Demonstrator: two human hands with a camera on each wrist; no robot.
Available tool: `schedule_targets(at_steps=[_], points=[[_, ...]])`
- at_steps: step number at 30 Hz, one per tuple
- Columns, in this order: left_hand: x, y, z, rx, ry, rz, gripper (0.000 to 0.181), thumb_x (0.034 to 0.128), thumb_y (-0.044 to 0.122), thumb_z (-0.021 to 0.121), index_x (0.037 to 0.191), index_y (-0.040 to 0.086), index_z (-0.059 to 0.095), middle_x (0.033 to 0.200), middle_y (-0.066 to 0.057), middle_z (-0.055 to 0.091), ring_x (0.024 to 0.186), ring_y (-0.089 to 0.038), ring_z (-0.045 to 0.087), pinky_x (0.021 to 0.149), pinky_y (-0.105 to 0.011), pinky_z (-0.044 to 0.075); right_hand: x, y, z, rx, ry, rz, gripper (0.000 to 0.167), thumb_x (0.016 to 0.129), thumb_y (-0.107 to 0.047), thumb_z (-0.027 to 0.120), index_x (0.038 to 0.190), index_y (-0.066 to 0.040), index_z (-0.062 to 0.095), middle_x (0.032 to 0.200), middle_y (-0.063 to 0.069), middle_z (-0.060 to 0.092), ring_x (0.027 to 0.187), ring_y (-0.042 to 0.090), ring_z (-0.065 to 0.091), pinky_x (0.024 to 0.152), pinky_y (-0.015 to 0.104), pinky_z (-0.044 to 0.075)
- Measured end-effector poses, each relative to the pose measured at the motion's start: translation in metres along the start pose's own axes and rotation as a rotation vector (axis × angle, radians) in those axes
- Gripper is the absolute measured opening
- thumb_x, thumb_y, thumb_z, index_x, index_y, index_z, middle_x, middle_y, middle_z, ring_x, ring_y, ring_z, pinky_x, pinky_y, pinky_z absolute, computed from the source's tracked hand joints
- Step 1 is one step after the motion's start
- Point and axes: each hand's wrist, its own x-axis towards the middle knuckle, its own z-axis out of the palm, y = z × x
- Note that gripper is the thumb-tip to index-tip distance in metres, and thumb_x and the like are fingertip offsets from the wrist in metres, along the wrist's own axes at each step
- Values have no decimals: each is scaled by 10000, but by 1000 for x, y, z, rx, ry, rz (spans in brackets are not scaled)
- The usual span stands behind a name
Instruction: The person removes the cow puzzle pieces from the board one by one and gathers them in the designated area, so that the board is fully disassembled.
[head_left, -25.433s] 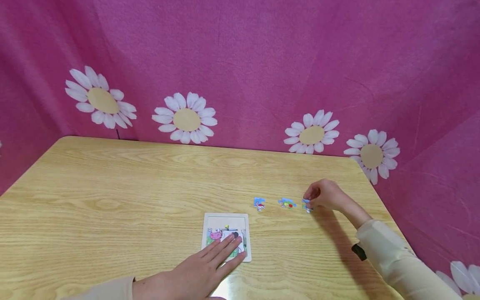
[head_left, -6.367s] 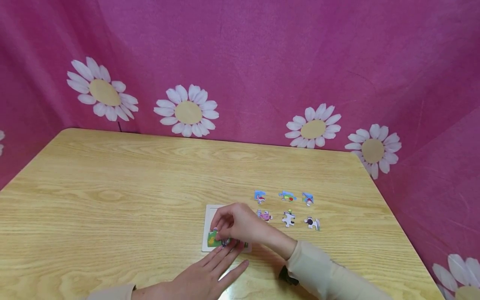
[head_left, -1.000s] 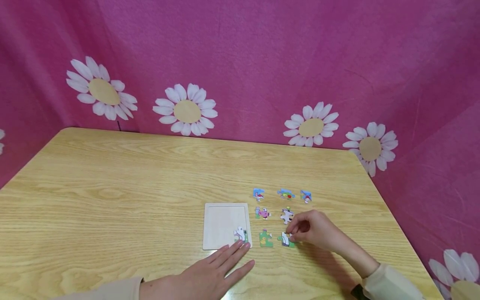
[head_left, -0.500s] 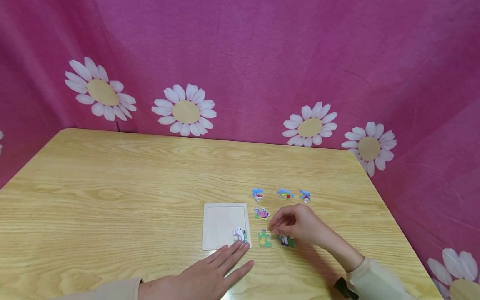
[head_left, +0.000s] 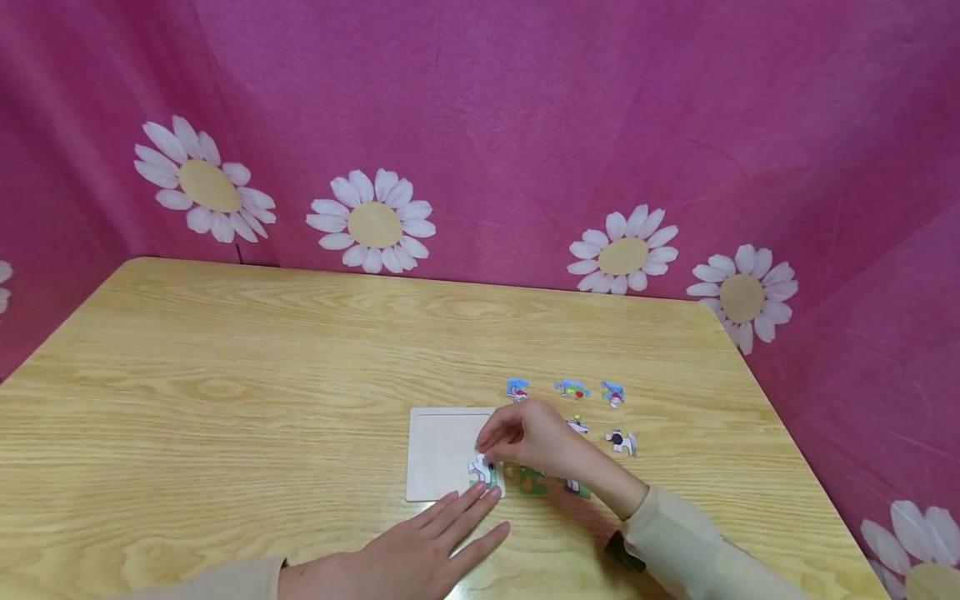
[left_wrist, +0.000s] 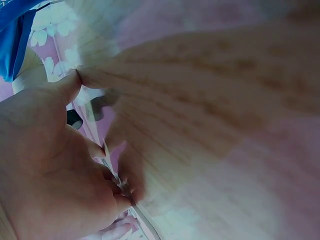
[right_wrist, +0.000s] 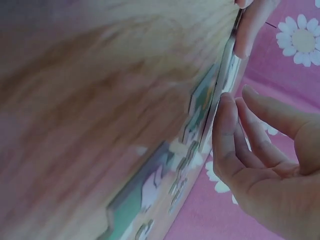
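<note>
A square wooden puzzle tray [head_left: 438, 454] lies on the table, with one white-and-green puzzle piece [head_left: 480, 471] in its near right corner. My left hand [head_left: 420, 542] stretches flat toward it, fingertips resting at the tray's near edge. Over the tray's right side is my right hand [head_left: 532, 437], its fingers bent and fingertips at the top of that piece. In the right wrist view, the thumb [right_wrist: 260, 102] and forefinger stand slightly apart beside the tray, and nothing shows between them.
Loose pieces lie in rows right of the tray: a red-and-blue piece [head_left: 517, 389], a blue-green one [head_left: 573, 389], a blue one [head_left: 612, 393], a black-and-white one [head_left: 621, 442] and a green one [head_left: 532, 481]. My right arm partly covers others. A pink flowered cloth [head_left: 480, 150] hangs behind.
My right hand has moved left from the loose pieces to the tray. Over the longer span, most pieces went from the tray to rows on the table. My left hand stays put.
</note>
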Motion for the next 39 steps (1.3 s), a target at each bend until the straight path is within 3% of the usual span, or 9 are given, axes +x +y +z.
schedule_targets(at_steps=[9,16,22,29,34,39], points=[[0,1,0,-2,3,-6,787,954,657,397,1460,54,402,1483,-242,368,1373,-320,391,1071,-340,341,3,0,0,12,-18,17,62,841,20,743,869,-35,738,815,2,712,713,77,646,648,231,530],[0,0,-2,-24,-24,-2,813,948,669,396,1468,44,390,1494,-244,356,1381,-327,380,1069,-349,347,1,-1,-5,112,-9,43,71,826,37,750,875,-8,728,838,59,718,721,114,661,657,237,536],[0,0,-3,-34,-54,-5,811,955,665,381,1474,42,380,1499,-245,348,1385,-331,373,1067,-353,349,-3,-1,1,193,-49,57,102,804,85,744,882,28,715,802,102,715,701,107,644,626,218,516],[0,0,-4,-57,-92,-12,808,965,656,363,1487,39,361,1511,-251,329,1392,-336,360,1071,-357,348,-8,-8,6,98,-30,55,110,807,76,748,847,-23,720,750,27,690,668,76,608,612,221,511],[0,1,-3,-42,-61,-12,789,964,649,380,1474,47,389,1500,-250,348,1382,-330,379,1065,-348,352,-10,-8,0,43,2,65,107,822,48,748,845,-54,730,753,-10,679,654,68,591,606,229,503],[0,0,0,-50,-34,-5,807,960,654,389,1481,39,376,1501,-255,342,1380,-340,377,1075,-352,339,-20,-5,-17,60,33,63,85,835,38,738,888,-28,733,792,34,689,651,89,593,588,240,502]])
